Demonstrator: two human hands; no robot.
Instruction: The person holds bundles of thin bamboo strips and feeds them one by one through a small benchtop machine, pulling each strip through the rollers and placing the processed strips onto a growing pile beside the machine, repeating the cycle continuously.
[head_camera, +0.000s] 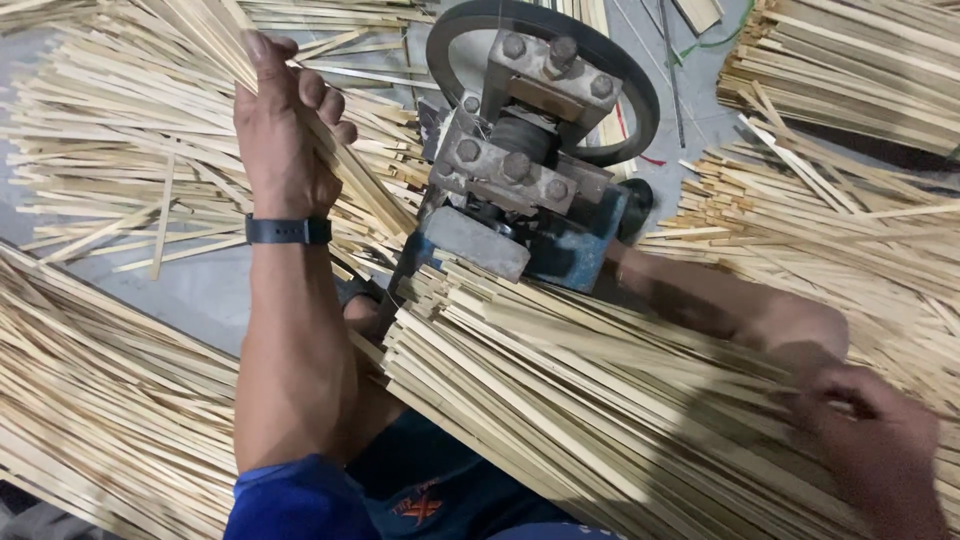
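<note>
Hands first: left hand (285, 130) is closed around a fistful of thin pale bamboo strips (215, 45), gripped near their lower end, the strips fanning up and away past the knuckles. A dark wristband (288, 230) sits just below it. Right hand (885, 450) is blurred, low and far out to the side; fingers look curled onto the big bundle of pale bamboo strips (600, 400) lying across the lap, but I can't tell if it's pinching one or just pressing.

Between the hands: a small blue-and-grey bolted metal machine with a dark flywheel (530, 150), just beside the left forearm.

Handling, my read: strips look light, springy, flat and long; a single one would likely flex and snap if bent sharply. Edges probably splintery. Better taken as a bunch near one end, or mid-length for support.

Looks: cream-yellow, uniform narrow slats, matte, roughly parallel. More loose strips (850, 70) are heaped beyond both hands on the grey floor (195, 290).
</note>
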